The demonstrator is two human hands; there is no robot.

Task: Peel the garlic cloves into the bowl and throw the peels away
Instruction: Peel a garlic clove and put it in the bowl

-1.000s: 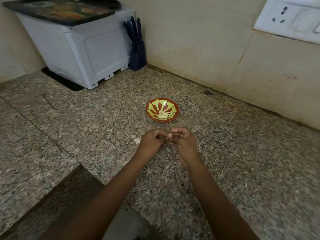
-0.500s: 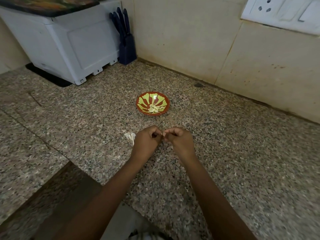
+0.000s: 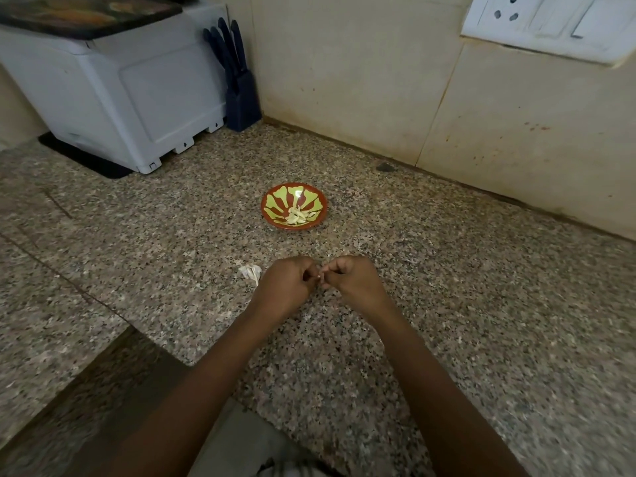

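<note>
Here's the garlic clove (image 3: pixel 320 277), just a pale sliver showing, caught right between the two hands low in the middle of the scene, held above the counter (image 3: pixel 481 304). The left hand (image 3: pixel 284 287) has its fingers (image 3: pixel 307 270) curled in tight and pinching one end. The right hand (image 3: pixel 354 282) mirrors it, fingers (image 3: pixel 333 269) bunched and clamped on the other end. Knuckles up, both fists nearly touching, and most of the clove is hidden inside the grip.

Just left of the left hand, a white papery bit of garlic (image 3: pixel 251 271) lies on the speckled stone, close by the knuckles but apart from them.

Farther back, straight beyond the hands, sits the bowl (image 3: pixel 266 204), red with green petal shapes, and in its near side a little heap of peeled cloves (image 3: pixel 296 216).

Out to the far left, a white plastic box (image 3: pixel 137 91) stands on a dark mat (image 3: pixel 86 160), a patterned tray (image 3: pixel 86 15) on top. Right beside it, in the corner, a dark blue knife block (image 3: pixel 241 101) holds its handles upright. The beige wall (image 3: pixel 344 80) runs along the back, with a white socket plate (image 3: pixel 550 22) at the far right.
</note>
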